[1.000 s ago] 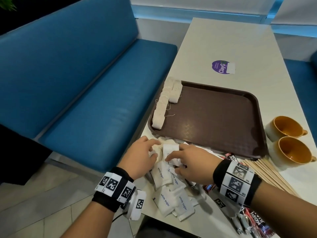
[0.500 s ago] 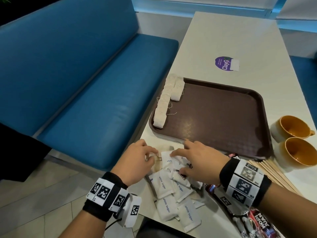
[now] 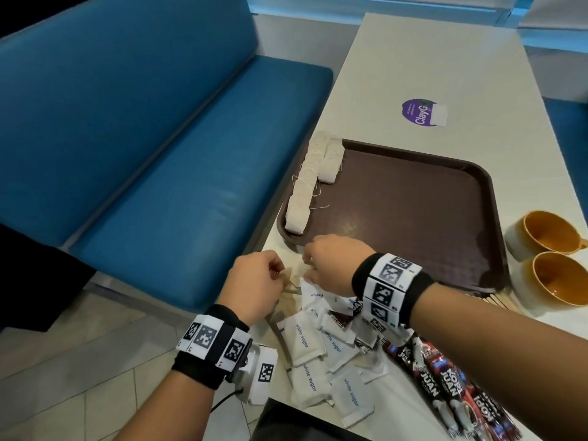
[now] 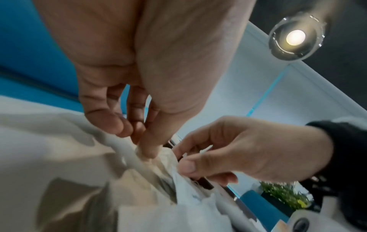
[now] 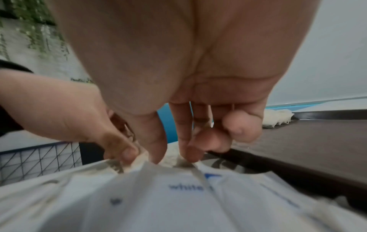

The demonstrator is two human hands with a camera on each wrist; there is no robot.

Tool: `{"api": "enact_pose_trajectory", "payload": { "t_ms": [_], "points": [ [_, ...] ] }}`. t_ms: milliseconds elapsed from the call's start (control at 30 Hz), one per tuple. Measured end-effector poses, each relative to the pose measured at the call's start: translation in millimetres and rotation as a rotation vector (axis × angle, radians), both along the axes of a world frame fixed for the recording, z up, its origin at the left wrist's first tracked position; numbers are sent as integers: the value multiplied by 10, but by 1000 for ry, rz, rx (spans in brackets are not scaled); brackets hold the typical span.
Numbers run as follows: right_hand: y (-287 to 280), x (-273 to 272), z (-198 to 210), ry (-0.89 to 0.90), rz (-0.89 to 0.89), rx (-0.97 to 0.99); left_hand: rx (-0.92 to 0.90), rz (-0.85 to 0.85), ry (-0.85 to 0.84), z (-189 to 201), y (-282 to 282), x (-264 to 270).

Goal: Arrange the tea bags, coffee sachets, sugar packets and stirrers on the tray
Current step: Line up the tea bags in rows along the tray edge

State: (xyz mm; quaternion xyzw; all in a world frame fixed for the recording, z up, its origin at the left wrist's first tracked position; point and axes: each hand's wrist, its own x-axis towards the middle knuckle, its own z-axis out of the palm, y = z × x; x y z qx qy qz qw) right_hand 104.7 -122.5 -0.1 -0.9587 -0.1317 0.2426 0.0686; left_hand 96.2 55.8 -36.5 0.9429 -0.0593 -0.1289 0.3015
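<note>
A brown tray (image 3: 413,218) lies on the white table, with a row of tea bags (image 3: 305,192) along its left edge. Just in front of its near left corner lie a few loose tea bags (image 3: 294,280). My left hand (image 3: 280,275) pinches one of them (image 4: 158,158) between thumb and fingers. Close beside it, my right hand (image 3: 307,265) pinches another tea bag (image 5: 174,159) with thumb and forefinger. White sugar packets (image 3: 302,338) lie scattered under my wrists. Coffee sachets (image 3: 445,386) are heaped at the near right. Wooden stirrers (image 3: 496,299) peek out behind my right wrist.
Two orange-lined cups (image 3: 547,233) (image 3: 563,281) stand right of the tray. A purple sticker (image 3: 420,111) is on the far tabletop. A blue bench (image 3: 159,186) runs along the table's left edge, close to the left hand.
Both hands have moved off the sugar packets and forward to the tray's near left corner. Their fingers have closed on the loose tea bags there.
</note>
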Motion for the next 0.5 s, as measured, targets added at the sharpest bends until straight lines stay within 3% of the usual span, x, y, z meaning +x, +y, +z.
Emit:
{"api": "enact_pose_trajectory", "payload": {
  "t_ms": [300, 500],
  "points": [
    [-71, 52, -58, -37, -75, 182, -313, 143, -91, 211, 181, -1],
    [-297, -60, 222, -182, -230, 426, -465, 37, -77, 477, 170, -93]
  ]
}}
